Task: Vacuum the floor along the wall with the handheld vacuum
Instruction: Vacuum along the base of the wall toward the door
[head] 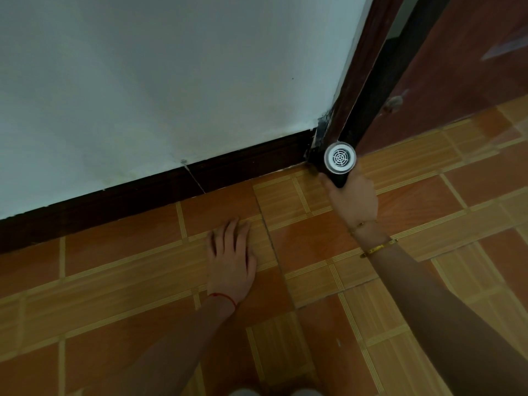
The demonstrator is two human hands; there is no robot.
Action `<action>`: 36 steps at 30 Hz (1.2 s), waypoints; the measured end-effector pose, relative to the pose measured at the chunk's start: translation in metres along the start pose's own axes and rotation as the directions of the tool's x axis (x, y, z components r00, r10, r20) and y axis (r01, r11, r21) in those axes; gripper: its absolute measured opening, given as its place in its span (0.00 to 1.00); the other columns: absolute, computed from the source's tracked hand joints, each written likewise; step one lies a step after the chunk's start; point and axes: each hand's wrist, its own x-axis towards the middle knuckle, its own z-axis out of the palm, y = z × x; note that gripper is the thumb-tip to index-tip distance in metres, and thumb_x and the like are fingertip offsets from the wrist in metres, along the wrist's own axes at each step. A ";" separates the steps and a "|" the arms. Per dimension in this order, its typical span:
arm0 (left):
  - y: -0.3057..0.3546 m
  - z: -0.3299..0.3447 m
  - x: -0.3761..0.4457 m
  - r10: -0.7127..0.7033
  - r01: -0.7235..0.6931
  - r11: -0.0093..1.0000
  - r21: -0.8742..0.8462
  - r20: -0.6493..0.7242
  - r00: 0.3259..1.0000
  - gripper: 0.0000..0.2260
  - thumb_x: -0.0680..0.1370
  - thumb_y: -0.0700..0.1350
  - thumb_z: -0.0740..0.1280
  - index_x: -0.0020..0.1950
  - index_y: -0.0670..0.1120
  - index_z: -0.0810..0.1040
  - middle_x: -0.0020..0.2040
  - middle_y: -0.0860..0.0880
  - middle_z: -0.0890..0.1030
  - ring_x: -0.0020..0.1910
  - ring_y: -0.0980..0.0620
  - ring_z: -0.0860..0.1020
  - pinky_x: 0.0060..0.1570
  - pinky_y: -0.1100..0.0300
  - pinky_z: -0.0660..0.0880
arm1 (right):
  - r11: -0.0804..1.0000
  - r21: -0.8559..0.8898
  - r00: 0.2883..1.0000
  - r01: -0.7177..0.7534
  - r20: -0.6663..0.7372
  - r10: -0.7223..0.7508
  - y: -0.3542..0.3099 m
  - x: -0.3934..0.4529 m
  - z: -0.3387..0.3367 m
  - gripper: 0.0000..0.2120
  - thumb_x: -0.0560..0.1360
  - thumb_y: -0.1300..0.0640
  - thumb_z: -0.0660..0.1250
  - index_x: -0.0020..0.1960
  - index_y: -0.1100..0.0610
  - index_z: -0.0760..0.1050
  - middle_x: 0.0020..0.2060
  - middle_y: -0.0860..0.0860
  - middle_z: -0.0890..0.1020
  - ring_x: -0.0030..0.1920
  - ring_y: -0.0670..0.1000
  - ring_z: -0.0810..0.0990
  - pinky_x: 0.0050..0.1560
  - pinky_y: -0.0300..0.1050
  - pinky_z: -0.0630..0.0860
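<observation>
Left hand point(231, 255) pressed flat, palm down, fingers together and pointing forward, forearm straight behind. Right hand point(353, 197) reaching farther ahead at full stretch, fingers curled tight in a grip, 2 bands at wrist.

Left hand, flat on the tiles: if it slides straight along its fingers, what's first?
Probably the dark baseboard. The left hand lies flat on the floor, fingers pointing at the wall; only bare tile shows between. Depth is approximate.
</observation>
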 end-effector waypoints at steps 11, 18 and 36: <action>-0.001 -0.002 0.000 0.003 -0.003 0.999 -0.047 -0.004 1.000 0.23 0.80 0.49 0.53 0.74 0.46 0.66 0.74 0.44 0.66 0.75 0.44 0.63 0.75 0.39 0.53 | 0.978 0.116 0.960 0.173 0.202 -0.193 -0.022 -0.021 0.023 0.34 0.74 0.43 0.70 0.73 0.55 0.61 0.56 0.55 0.83 0.55 0.59 0.81 0.49 0.55 0.80; -0.017 -0.012 -0.012 -0.001 0.001 1.000 -0.025 0.019 1.000 0.23 0.80 0.48 0.51 0.74 0.47 0.66 0.72 0.44 0.69 0.73 0.43 0.64 0.73 0.37 0.58 | 0.997 0.066 0.998 0.036 0.043 -0.038 -0.011 -0.019 0.023 0.31 0.74 0.42 0.68 0.69 0.60 0.67 0.52 0.59 0.83 0.53 0.62 0.81 0.45 0.50 0.77; -0.077 -0.035 -0.059 -0.223 0.224 0.975 0.013 -0.020 0.975 0.23 0.80 0.48 0.51 0.75 0.46 0.64 0.73 0.43 0.67 0.74 0.42 0.61 0.74 0.37 0.56 | 0.973 0.176 0.985 0.153 0.057 -0.165 -0.055 -0.068 0.068 0.29 0.74 0.46 0.70 0.68 0.61 0.70 0.56 0.57 0.83 0.55 0.57 0.82 0.44 0.40 0.73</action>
